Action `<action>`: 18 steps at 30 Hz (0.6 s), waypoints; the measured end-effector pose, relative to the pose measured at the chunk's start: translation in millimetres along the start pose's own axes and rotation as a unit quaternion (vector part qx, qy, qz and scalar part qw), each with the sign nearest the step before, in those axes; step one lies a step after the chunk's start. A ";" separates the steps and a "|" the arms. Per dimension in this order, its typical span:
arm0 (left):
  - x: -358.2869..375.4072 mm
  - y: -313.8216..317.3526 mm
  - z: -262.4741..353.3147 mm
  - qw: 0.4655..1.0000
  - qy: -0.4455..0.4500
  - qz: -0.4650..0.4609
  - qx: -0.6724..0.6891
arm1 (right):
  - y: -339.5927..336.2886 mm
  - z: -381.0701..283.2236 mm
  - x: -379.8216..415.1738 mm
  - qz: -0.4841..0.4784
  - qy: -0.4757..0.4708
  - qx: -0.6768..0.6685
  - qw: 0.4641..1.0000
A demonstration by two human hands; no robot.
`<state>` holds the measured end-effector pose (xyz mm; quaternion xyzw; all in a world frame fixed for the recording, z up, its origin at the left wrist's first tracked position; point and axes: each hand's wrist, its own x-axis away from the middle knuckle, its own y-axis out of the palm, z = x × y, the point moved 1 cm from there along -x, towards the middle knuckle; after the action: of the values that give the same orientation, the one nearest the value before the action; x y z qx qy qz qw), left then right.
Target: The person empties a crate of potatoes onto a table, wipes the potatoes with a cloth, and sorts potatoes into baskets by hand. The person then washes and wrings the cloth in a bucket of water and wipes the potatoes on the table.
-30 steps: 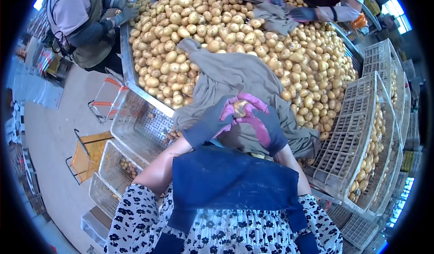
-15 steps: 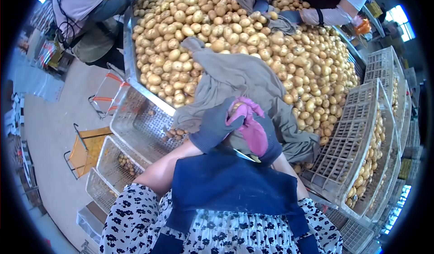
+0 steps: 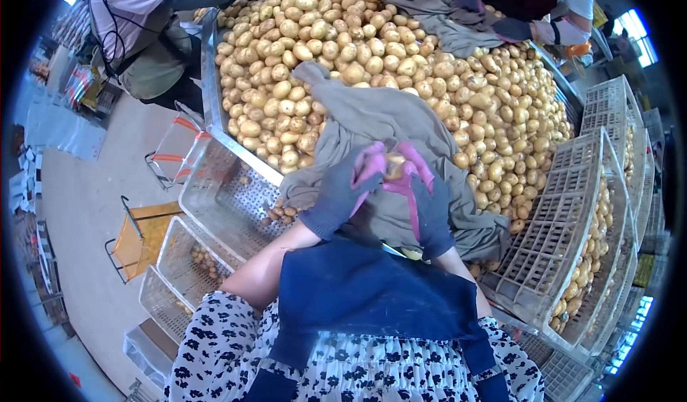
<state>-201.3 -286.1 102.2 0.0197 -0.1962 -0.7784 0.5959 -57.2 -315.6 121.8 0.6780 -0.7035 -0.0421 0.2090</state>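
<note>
A potato (image 3: 393, 164), partly covered by fingers, is pinched between both my hands above the grey cloth. My left hand (image 3: 348, 186), in a dark grey glove with pink fingers, grips its left side. The same kind of glove covers my right hand (image 3: 427, 196), whose fingers close on the other side. Beneath them the rumpled grey cloth (image 3: 390, 119) lies over the near edge of a large heap of potatoes (image 3: 322, 51). Just in front of my navy apron (image 3: 372, 287), a bit of pale metal edge shows.
Stacked plastic crates (image 3: 544, 223) with potatoes stand at right. More crates (image 3: 215, 187) holding some potatoes are at left, near an orange folding stand (image 3: 147, 234). One co-worker (image 3: 143, 37) stands at upper left; another's gloved hands (image 3: 512, 30) touch a second cloth (image 3: 451, 19).
My hands, earlier overlapping, have come apart slightly, and the potato now shows between the fingertips. The upper-right co-worker's hands have shifted right, and their cloth lies more spread out.
</note>
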 end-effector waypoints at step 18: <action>97.9 -224.0 -22.4 0.856 0.130 0.499 -0.044 | -114.4 -19.5 -82.0 0.218 -0.242 0.548 0.771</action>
<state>-429.7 -336.3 27.8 -0.0058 -0.0660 -0.3752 0.9246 56.2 -240.4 81.0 0.4735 -0.7634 0.2347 -0.3713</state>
